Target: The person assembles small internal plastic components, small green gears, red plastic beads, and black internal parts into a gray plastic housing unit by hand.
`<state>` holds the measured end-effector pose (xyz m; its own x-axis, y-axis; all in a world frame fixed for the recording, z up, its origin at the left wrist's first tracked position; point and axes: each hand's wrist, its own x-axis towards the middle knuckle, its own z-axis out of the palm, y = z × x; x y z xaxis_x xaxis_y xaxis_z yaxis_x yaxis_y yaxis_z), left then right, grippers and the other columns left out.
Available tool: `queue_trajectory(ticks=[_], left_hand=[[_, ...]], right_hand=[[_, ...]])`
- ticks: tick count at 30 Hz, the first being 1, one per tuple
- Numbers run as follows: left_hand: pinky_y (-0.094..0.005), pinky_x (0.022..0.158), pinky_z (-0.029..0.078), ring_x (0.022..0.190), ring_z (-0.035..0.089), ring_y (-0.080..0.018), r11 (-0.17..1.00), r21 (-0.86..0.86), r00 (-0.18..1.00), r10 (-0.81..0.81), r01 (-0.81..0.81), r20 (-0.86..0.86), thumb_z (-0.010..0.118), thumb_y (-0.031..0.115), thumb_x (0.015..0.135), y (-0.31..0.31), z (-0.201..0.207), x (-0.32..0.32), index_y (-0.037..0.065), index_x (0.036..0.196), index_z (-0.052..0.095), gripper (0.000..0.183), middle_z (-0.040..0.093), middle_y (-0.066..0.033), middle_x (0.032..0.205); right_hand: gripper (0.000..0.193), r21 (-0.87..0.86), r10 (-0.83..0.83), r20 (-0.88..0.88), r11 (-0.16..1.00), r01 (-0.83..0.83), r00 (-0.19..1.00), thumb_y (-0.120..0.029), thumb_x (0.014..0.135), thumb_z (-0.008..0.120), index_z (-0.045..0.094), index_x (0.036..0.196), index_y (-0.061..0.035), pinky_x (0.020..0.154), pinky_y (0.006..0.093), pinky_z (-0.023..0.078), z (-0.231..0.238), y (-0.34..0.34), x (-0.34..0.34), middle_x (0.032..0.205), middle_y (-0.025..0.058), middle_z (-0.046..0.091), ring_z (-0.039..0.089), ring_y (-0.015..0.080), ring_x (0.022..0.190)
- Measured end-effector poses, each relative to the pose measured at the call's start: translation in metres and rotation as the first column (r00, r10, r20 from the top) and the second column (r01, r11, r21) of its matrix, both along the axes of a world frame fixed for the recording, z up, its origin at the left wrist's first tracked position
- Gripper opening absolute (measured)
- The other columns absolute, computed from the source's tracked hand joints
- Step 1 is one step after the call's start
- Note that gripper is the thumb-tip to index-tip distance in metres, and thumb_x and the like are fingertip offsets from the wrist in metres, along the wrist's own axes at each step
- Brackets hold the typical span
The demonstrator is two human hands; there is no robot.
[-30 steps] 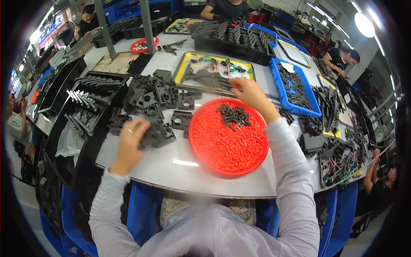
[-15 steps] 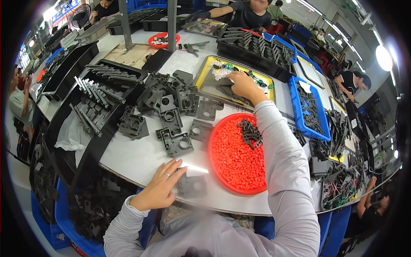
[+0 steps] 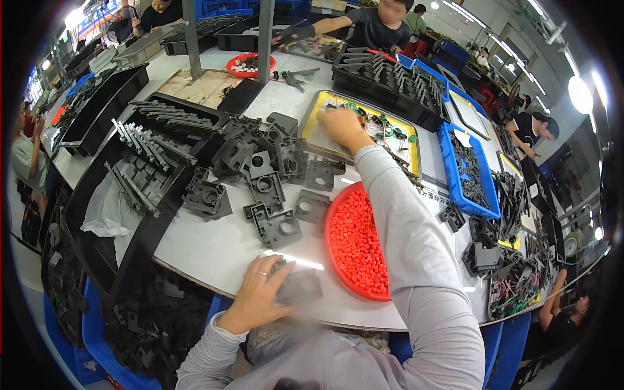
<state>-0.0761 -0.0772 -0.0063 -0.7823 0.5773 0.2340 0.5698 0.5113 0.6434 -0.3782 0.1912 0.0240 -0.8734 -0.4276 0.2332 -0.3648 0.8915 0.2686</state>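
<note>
A plate [image 3: 304, 296] is touched by the half-open left hand [image 3: 261, 298]. Over the tray [image 3: 412, 155], the right hand's [image 3: 344, 127] grip cannot be told.

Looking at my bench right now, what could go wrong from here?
The grey part at your left hand is near the front edge of the table, so it might slip off. Your right sleeve crosses over the red tub and could sweep out red pieces. Your right hand, over the yellow-edged tray, might snag the thin wires.
</note>
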Motion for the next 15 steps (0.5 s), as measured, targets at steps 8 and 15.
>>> queue_trajectory(ticks=[8, 15], left_hand=[[-0.0389, 0.097, 0.034, 0.115, 0.039, -0.0284, 0.960, 0.279, 0.986, -0.021, -0.026, 0.164, 0.083, 0.021, 0.055, -0.002, 0.001, 0.000, 0.003, 0.120, 0.044, 0.077, 0.038, -0.0149, 0.120], [-0.0346, 0.099, 0.033, 0.114, 0.042, -0.0209, 0.612, 0.775, 0.844, -0.323, -0.159, 0.428, 0.082, 0.013, 0.059, 0.019, -0.004, 0.006, 0.008, 0.120, 0.032, 0.079, 0.041, -0.0103, 0.116]], right_hand=[[0.030, -0.857, -0.193, -0.045, 0.511, 0.061, 0.980, -0.031, 0.082, 0.061, 0.067, 0.097, -0.0052, 0.063, 0.0297, 0.045, 0.072, 0.086, 0.004, 0.072, 0.0079, 0.064, 0.057, 0.0122, 0.066], [0.035, -0.814, 0.281, -0.229, -0.580, -0.025, 0.932, -0.033, 0.091, 0.053, 0.052, 0.116, -0.0099, 0.053, 0.0240, 0.044, 0.161, 0.128, 0.087, 0.061, -0.0048, 0.040, 0.040, 0.0058, 0.051]])
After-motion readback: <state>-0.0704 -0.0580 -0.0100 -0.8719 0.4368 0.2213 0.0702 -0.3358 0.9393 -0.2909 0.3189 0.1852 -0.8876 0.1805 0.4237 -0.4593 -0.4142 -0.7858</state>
